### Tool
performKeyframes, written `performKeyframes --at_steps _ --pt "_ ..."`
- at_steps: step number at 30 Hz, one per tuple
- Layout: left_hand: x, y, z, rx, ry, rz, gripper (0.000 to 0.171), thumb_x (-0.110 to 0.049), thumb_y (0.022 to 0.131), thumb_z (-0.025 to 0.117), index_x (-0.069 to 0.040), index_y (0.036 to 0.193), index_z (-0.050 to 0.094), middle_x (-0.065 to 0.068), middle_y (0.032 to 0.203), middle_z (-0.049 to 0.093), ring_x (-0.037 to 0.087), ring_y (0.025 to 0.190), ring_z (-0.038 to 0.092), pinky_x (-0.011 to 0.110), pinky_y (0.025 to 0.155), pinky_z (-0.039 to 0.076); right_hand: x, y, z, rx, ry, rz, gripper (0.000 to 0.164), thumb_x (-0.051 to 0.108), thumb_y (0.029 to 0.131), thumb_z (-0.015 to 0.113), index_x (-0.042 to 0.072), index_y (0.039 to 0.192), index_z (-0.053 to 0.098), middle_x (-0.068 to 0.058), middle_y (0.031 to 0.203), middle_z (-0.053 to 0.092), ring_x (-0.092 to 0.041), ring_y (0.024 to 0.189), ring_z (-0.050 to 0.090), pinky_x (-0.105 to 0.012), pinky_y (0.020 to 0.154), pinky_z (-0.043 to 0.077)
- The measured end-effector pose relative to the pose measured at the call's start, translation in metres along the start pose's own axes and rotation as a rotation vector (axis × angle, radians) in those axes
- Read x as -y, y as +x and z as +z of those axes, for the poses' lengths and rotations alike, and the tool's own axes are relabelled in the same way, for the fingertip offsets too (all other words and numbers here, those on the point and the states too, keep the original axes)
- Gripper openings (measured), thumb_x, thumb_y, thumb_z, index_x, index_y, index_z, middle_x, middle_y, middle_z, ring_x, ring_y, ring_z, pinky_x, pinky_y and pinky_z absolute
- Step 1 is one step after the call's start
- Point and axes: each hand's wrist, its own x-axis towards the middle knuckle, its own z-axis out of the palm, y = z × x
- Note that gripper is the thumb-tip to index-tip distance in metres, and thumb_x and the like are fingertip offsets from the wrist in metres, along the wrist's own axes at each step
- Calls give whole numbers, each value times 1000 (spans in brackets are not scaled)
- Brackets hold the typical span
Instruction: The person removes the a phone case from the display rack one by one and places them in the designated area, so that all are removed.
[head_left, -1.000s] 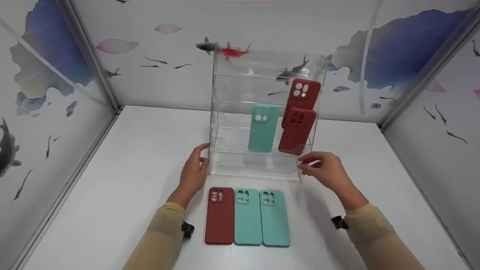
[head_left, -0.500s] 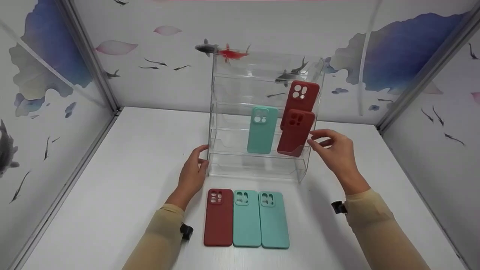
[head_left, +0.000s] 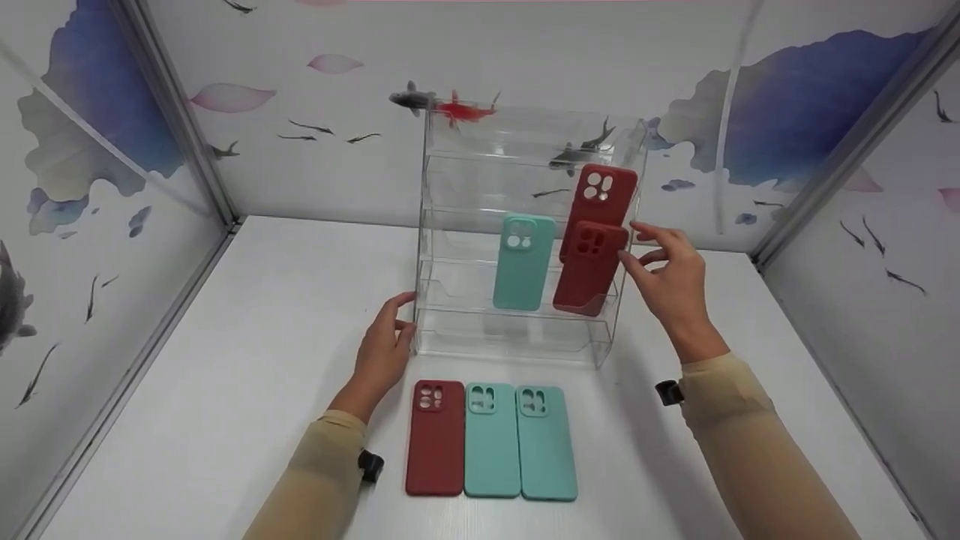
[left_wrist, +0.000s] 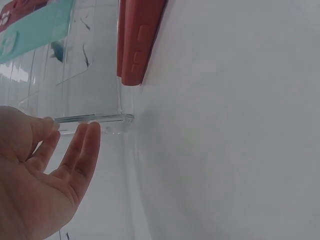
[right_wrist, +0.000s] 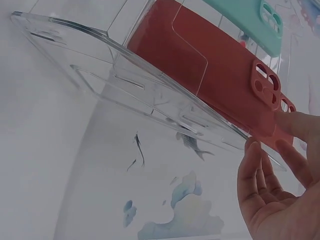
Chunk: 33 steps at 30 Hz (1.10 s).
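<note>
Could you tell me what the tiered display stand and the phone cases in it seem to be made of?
The display stand looks like clear acrylic or similar rigid plastic: glossy, see-through, with bright flat edges. The red case and the teal case look like soft silicone or rubbery plastic: matte, opaque, with rounded corners, though the pictures cannot confirm softness.

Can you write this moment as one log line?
left hand: touches clear rack | right hand: fingers at lower red case | table: three cases
</note>
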Motion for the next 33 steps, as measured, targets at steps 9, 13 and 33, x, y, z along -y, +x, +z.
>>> performKeyframes --at_steps 9,13,33 --pt "1 -1 0 -5 1 -19 50 -15 108 53 -22 156 39 6 155 51 24 121 64 47 96 53 -2 2 7 4 -11 -21 42 22 95 77 18 136 70 -15 121 65 -23 86 68 -9 72 49" --pt "1 -2 0 -9 5 -7 50 -13 108 52 -20 156 39 8 153 52 25 121 64 49 95 53 -3 1 9 -6 -4 -36 40 20 94 78 18 133 72 -14 119 65 -21 85 67 -6 71 48" --pt "1 -2 0 -26 4 27 50 -12 107 55 -19 155 41 8 152 53 25 117 66 48 92 54 -5 -13 3 -96 97 -125 27 15 94 77 18 120 77 -3 114 76 -15 95 73 -13 82 55"
